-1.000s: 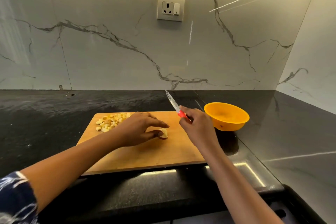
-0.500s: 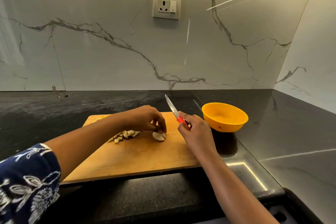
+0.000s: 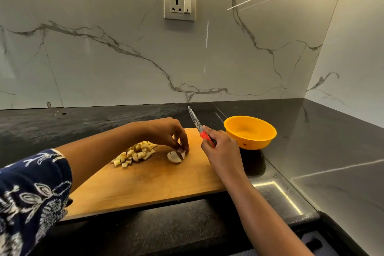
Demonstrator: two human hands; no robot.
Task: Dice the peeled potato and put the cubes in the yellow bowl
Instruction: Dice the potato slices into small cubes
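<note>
Hands over the cutting board (image 3: pixel 155 181): the left hand (image 3: pixel 170 133) pinches the potato piece (image 3: pixel 174 158), which lies flat with its long axis left to right. The right hand (image 3: pixel 222 149) grips the knife (image 3: pixel 196 121), blade angled up toward the wall, unchanged from half a second ago. The cubes (image 3: pixel 135 154) are now less hidden. The yellow bowl (image 3: pixel 250 131) stands to the right.

White veined marble wall (image 3: pixel 104 58), socket with switch (image 3: pixel 180 4) on it, black stone counter (image 3: pixel 311 131) below

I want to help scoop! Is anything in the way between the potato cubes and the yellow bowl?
Yes. The left hand holding the potato piece and the right hand gripping the knife sit between the cubes and the yellow bowl.
</note>
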